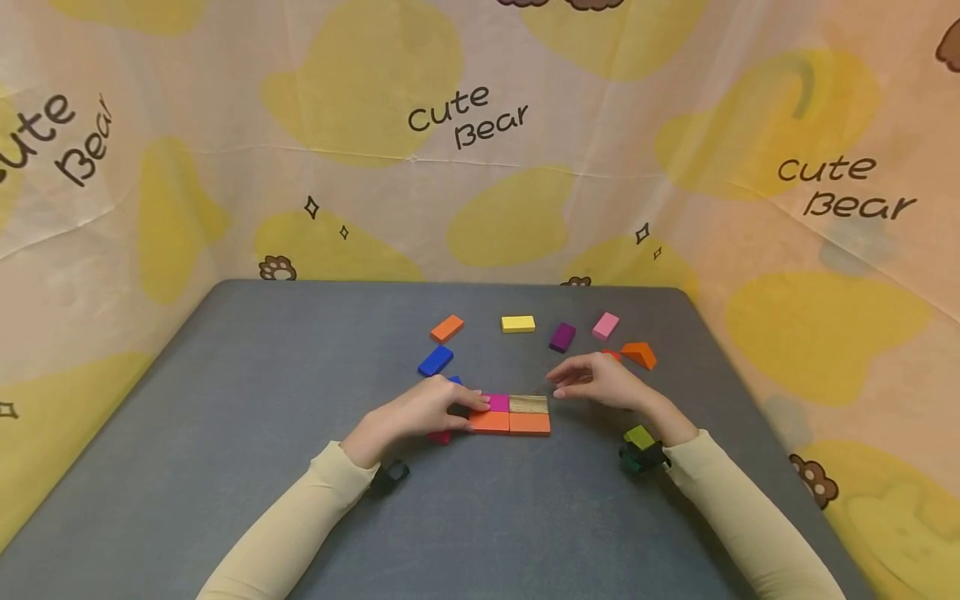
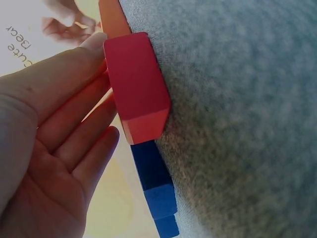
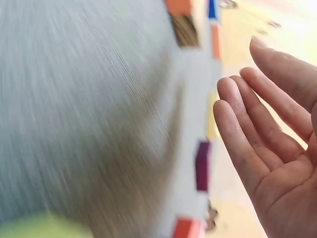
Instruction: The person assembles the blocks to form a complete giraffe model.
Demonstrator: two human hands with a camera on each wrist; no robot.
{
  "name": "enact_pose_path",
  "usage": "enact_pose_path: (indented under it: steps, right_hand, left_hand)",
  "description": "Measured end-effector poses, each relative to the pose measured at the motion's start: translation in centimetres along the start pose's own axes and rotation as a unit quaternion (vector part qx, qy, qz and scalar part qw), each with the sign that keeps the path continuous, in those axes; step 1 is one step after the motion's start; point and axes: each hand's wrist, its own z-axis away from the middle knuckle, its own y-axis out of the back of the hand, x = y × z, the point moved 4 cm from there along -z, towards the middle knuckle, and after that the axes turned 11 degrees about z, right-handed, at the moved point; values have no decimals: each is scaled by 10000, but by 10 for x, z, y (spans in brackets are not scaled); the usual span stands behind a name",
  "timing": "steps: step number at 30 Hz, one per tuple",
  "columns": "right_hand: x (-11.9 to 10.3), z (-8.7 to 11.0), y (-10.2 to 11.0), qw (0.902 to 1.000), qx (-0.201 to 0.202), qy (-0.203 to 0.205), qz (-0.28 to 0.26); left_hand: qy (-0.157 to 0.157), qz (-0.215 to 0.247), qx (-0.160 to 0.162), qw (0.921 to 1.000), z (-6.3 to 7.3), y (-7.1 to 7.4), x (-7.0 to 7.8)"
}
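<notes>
My left hand [image 1: 423,408] rests at the left end of a two-row group of flat blocks. Its fingertips touch the magenta block [image 1: 498,403], while the thumb reaches the left orange block [image 1: 491,424]. A wood-grain block [image 1: 528,404] lies beside the magenta one, behind the right orange block [image 1: 529,425]. In the left wrist view a red block [image 2: 136,77] sits in front of the fairly straight fingers, with a blue block [image 2: 156,173] past it. My right hand [image 1: 603,382] hovers to the right of the group, fingers loosely bent and holding nothing.
Behind the group lie loose orange [image 1: 447,328], blue [image 1: 436,361], yellow [image 1: 517,324], purple [image 1: 562,337] and pink [image 1: 606,326] blocks. An orange wedge-shaped block [image 1: 640,356] is behind the right hand. A yellow-green block [image 1: 640,437] shows by the right wrist.
</notes>
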Motion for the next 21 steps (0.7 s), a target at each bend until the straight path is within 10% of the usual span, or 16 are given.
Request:
enact_pose_path:
  steps: [9,21]
  right_hand:
    - [37,39,45,9961,687,-479,260]
    - [80,79,49,9937,693,-831,303]
  left_hand:
    - [27,64,-18,10000,0,0,1]
    - [60,24,-23,10000,0,1,1]
